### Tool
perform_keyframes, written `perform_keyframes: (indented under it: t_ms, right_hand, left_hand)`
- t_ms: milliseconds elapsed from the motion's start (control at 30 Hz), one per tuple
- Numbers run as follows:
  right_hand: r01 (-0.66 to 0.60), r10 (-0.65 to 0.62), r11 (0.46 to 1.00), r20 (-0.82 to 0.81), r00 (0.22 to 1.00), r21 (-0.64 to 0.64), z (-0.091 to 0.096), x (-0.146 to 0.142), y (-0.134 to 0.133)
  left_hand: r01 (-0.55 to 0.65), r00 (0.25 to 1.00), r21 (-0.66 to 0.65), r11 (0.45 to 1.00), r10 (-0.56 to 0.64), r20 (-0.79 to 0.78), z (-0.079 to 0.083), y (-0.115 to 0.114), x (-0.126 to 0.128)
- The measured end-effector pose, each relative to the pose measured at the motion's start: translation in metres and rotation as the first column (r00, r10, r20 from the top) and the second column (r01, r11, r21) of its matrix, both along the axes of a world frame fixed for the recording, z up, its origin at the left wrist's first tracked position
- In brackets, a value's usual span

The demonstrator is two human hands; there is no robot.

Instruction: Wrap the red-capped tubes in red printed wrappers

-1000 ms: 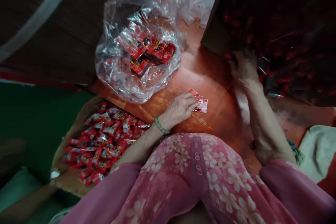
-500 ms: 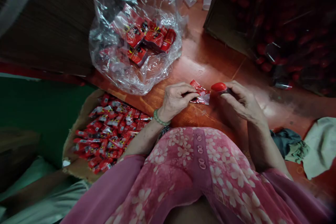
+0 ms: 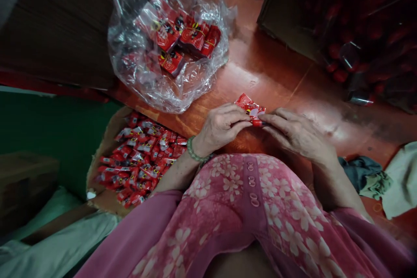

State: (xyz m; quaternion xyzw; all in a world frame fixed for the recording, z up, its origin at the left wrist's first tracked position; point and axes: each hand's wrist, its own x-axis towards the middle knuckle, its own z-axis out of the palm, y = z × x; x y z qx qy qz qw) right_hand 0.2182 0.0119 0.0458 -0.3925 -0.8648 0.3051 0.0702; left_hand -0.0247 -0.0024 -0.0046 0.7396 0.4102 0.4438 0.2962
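In front of my body, my left hand pinches a small red printed plastic pouch between thumb and fingers. My right hand is closed on a small item with a glossy red rounded end and a dark body. That red end lies against the near edge of the pouch, close to my left fingertips. Whether it is inside the pouch or only beside it, I cannot tell. My right fingers cover most of the item's body.
A clear plastic bag with banded bundles of red pouches lies beyond my left hand. A cardboard box of filled red packets stands lower left. Another box, upper right, holds red-ended items. Crumpled cloths lie right.
My right hand has moved left and brought the red-ended item against the pouch. Its fingers now point toward my left hand, which has stayed nearly in place.
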Motion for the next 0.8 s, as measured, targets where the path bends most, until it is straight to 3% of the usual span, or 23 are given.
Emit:
perform_keyframes:
  t_ms: [167, 267, 500, 800]
  right_hand:
    - [0.071, -0.086, 0.994, -0.206, 0.975, -0.079, 0.016, 0.006, 0.009]
    - [0.075, -0.105, 0.990, -0.270, 0.957, -0.120, 0.022, 0.004, 0.012]
    - [-0.050, 0.045, 0.996, -0.077, 0.996, -0.071, 0.020, -0.001, 0.011]
    - [-0.165, 0.176, 0.981, 0.103, 0.979, -0.101, 0.019, -0.010, 0.011]
  left_hand:
    - [-0.008, 0.999, -0.038, 0.999, 0.009, 0.037, 0.000, 0.001, -0.002]
    - [0.004, 0.999, 0.011, 1.000, -0.005, 0.036, -0.001, 0.001, -0.002]
    - [0.045, 0.999, -0.016, 0.999, -0.045, 0.017, -0.005, -0.003, 0.001]
    - [0.114, 0.993, -0.035, 0.993, -0.115, -0.021, -0.011, -0.009, 0.004]
